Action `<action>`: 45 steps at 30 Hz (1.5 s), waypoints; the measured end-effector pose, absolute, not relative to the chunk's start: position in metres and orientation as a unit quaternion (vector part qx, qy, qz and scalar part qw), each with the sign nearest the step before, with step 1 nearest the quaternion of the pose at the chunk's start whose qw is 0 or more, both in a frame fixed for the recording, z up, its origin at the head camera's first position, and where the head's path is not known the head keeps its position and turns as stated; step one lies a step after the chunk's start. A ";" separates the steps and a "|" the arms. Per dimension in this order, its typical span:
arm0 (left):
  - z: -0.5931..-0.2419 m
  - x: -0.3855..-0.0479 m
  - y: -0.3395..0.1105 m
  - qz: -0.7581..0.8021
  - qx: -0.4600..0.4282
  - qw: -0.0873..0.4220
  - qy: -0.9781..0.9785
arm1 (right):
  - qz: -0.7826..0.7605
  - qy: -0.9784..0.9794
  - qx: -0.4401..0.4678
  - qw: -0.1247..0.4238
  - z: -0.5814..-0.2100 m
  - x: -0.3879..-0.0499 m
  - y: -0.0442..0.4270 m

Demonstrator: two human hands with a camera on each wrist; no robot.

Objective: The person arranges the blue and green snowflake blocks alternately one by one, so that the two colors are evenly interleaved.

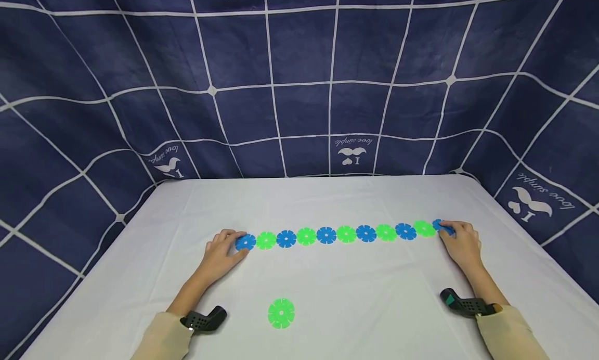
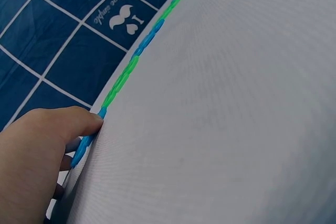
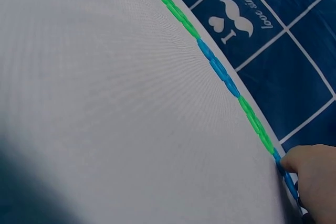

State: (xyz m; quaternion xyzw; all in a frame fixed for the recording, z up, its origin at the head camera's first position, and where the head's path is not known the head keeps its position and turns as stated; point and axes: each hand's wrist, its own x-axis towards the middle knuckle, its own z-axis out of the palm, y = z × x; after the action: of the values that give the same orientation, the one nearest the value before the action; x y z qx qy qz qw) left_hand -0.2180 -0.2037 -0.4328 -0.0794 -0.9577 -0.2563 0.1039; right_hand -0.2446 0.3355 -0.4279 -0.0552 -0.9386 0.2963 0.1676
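A straight row of notched plastic discs (image 1: 326, 235), alternating blue and green and meeting edge to edge, stretches across the white table. At its left end my left hand (image 1: 222, 252) pinches a blue notched disc (image 1: 245, 242) between thumb and fingers. The far right end is another blue notched disc (image 1: 438, 225), partly covered by my right hand (image 1: 462, 243), whose thumb and fingers grip it. In the left wrist view the row (image 2: 122, 81) appears nearly edge-on, with the thumb on the near side. Similarly edge-on is the row (image 3: 218, 69) in the right wrist view.
One loose green notched disc (image 1: 281, 313) lies flat near the front of the table, left of the middle. White cloth (image 1: 355, 292) covers the tabletop. A dark blue curtain with white lines (image 1: 299, 110) hangs behind and at both sides.
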 end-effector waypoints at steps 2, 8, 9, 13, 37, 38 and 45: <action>-0.434 -0.217 -0.204 -0.256 -0.078 0.100 -0.958 | 0.294 -0.940 -0.053 0.167 -0.428 -0.244 0.336; -0.436 -0.215 -0.206 -0.257 -0.076 0.100 -0.958 | 0.296 -0.940 -0.049 0.163 -0.429 -0.247 0.335; -0.436 -0.215 -0.206 -0.258 -0.075 0.100 -0.958 | 0.296 -0.940 -0.050 0.162 -0.428 -0.247 0.335; -0.436 -0.213 -0.207 -0.258 -0.077 0.104 -0.957 | 0.296 -0.940 -0.049 0.163 -0.428 -0.248 0.334; -0.434 -0.213 -0.207 -0.249 -0.082 0.099 -0.960 | 0.293 -0.942 -0.052 0.153 -0.430 -0.245 0.333; -0.433 -0.214 -0.206 -0.249 -0.083 0.099 -0.960 | 0.294 -0.942 -0.052 0.154 -0.430 -0.245 0.333; -0.433 -0.217 -0.203 -0.248 -0.083 0.097 -0.960 | 0.298 -0.941 -0.055 0.152 -0.428 -0.243 0.336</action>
State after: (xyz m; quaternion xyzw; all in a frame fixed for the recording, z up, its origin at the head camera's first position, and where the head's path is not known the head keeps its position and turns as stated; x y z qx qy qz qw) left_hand -0.2174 -0.2035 -0.4331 -0.0832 -0.9604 -0.2479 0.0966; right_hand -0.2433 0.3360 -0.4284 -0.0550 -0.9408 0.2980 0.1520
